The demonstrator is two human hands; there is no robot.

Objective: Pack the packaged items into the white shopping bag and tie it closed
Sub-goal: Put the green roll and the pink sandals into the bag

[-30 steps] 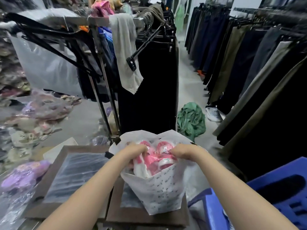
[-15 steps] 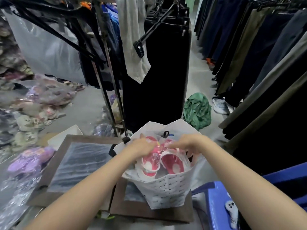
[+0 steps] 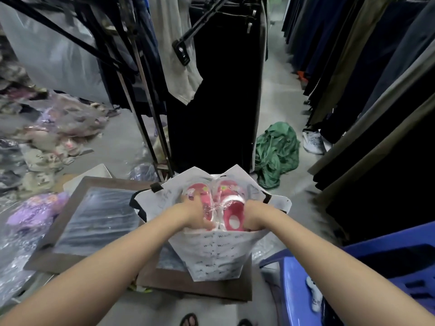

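Pressing wrapped pink sandals (image 3: pixel 221 203) into the white bag (image 3: pixel 219 252), left hand (image 3: pixel 195 214) and right hand (image 3: pixel 253 216) are gripping them; tying likely follows.

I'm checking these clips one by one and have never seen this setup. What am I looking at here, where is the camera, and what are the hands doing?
There is no machine here: a person works with two bare hands, filmed by one wide camera worn on the head, looking forward and down. The left hand and right hand reach into an open white shopping bag and press on pink sandals in clear wrap. Whether either grip is closed around the packs cannot be told. The bag stands on flat brown boards in a clothing shop aisle. A blue plastic stool is at the right, a green cloth lies on the floor beyond, and more wrapped packs sit at the left. The bag is not yet tied.
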